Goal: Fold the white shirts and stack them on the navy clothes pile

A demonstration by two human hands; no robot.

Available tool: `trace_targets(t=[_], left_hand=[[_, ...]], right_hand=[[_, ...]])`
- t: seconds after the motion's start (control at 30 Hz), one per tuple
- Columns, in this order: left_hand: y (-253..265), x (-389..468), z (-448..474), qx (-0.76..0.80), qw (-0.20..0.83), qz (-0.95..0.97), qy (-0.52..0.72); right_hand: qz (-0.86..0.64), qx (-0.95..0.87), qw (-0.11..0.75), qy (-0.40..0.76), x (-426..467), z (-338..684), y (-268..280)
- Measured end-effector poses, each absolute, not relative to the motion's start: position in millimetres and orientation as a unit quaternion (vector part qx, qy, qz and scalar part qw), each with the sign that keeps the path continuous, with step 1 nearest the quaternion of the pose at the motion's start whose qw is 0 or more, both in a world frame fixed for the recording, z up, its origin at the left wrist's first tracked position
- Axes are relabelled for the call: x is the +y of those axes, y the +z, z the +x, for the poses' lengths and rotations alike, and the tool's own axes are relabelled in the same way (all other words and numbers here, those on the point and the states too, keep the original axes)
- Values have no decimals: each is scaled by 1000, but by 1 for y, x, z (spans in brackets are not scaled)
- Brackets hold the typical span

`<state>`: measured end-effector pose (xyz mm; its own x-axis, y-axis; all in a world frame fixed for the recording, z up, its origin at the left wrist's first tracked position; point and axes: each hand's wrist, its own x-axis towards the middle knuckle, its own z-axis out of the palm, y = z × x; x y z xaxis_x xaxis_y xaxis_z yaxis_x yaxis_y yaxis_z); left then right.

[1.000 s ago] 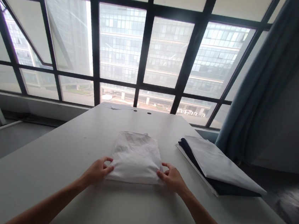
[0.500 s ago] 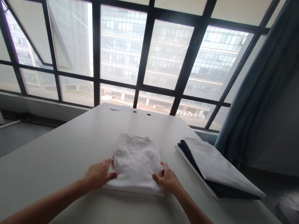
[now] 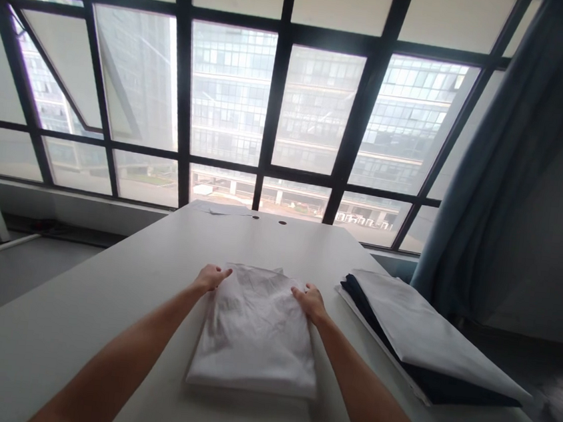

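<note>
A folded white cloth item [image 3: 260,343], perhaps a garment, lies in front of me with soft wrinkles over its upper half. At its far left corner, my left hand [image 3: 211,277] is closed with the thumb on top and the fingers curled at the edge. My right hand [image 3: 310,300] grips the far right corner in the same way, thumb on the upper face. The fingertips beneath the cloth are hidden on both sides.
The cloth rests on a long white table [image 3: 154,278]. To the right lies a folded stack of white and dark navy cloth [image 3: 429,334]. Papers [image 3: 226,210] lie at the far end near two round holes. A blue-grey curtain [image 3: 486,179] hangs right of the windows.
Both hands have moved from the near side edges of the white cloth to its far corners. The cloth now sits slightly closer to me, and the view has tilted a little.
</note>
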<state>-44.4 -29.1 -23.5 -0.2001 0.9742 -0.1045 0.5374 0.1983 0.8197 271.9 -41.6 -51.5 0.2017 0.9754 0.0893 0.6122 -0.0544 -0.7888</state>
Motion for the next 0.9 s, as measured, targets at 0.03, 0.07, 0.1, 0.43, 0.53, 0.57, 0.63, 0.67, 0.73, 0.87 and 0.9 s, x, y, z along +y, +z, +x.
trace_targets(t=[0.03, 0.07, 0.1, 0.43, 0.53, 0.57, 0.63, 0.67, 0.73, 0.87, 0.9], left_hand=[[-26, -23, -43, 699, 335, 535, 336], [-28, -18, -43, 696, 341, 530, 345], [-29, -15, -43, 691, 348, 525, 356], [-38, -11, -48, 677, 325, 545, 374], [-38, -15, -54, 704, 266, 564, 340], [-37, -17, -54, 706, 248, 573, 334], [-36, -26, -47, 694, 193, 615, 321], [-36, -32, -41, 679, 153, 648, 309], [-42, -45, -24, 637, 69, 721, 263], [-64, -68, 3, 587, 19, 796, 145], [-70, -71, 5, 586, 24, 800, 123]], right_hand=[[-686, -566, 381, 252, -36, 271, -52], [-688, -552, 394, 259, -33, 271, -52], [-687, -542, 405, 264, -31, 270, -52], [-650, -572, 406, 292, -22, 262, -41], [-683, -585, 369, 236, -28, 259, -41], [-691, -598, 354, 200, -32, 256, -40], [-696, -639, 309, 109, -44, 246, -35], [-685, -668, 283, 66, -51, 239, -33], [-641, -729, 240, 18, -64, 222, -30], [-568, -808, 152, 40, -74, 200, -39], [-569, -810, 131, 53, -72, 200, -43]])
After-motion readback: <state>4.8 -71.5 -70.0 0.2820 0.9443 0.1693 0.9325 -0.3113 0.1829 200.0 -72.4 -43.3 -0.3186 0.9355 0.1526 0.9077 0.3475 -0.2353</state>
